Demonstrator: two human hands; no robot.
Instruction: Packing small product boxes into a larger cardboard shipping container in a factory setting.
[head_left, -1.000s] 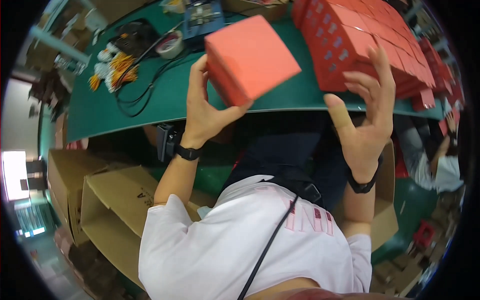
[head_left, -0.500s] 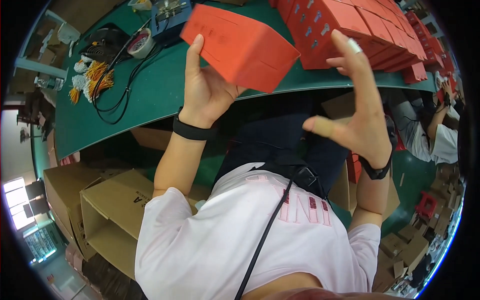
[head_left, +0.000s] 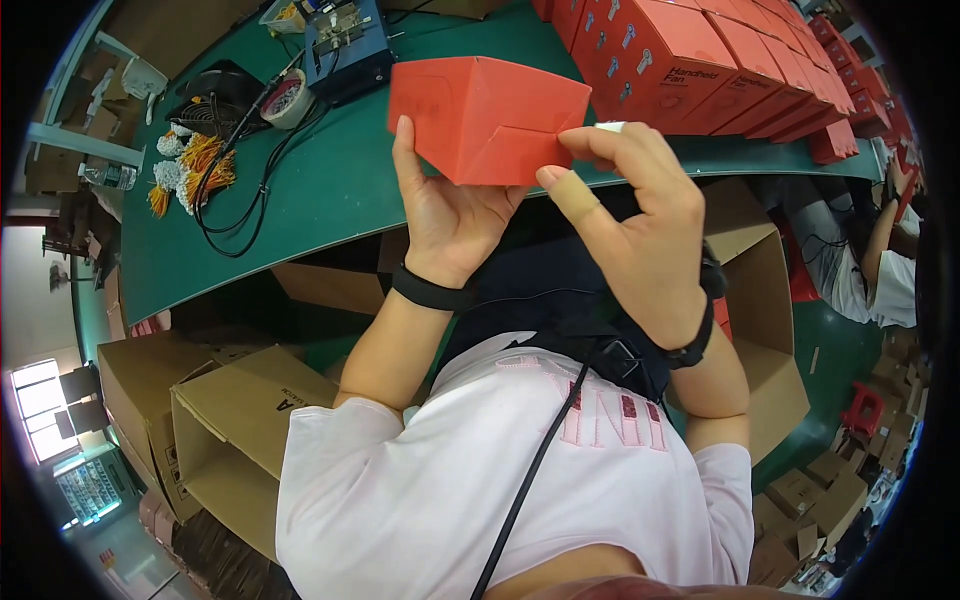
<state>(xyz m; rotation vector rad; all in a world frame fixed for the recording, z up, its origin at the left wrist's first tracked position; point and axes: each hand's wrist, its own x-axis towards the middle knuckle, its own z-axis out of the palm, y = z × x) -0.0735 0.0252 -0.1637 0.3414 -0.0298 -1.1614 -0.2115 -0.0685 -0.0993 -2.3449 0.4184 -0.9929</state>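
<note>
My left hand holds a red cardboard box; right hand at its end flap, grip undeterminable. Stacked red cartons bear dark lettering.

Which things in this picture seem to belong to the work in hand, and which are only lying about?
In the work, it seems:
- red box, held in the left hand; the right hand is at its end, contact unclear
- stacked red boxes, similar looking

Apparently lying about:
- blue device
- orange-and-white bundles
- black cable
</note>
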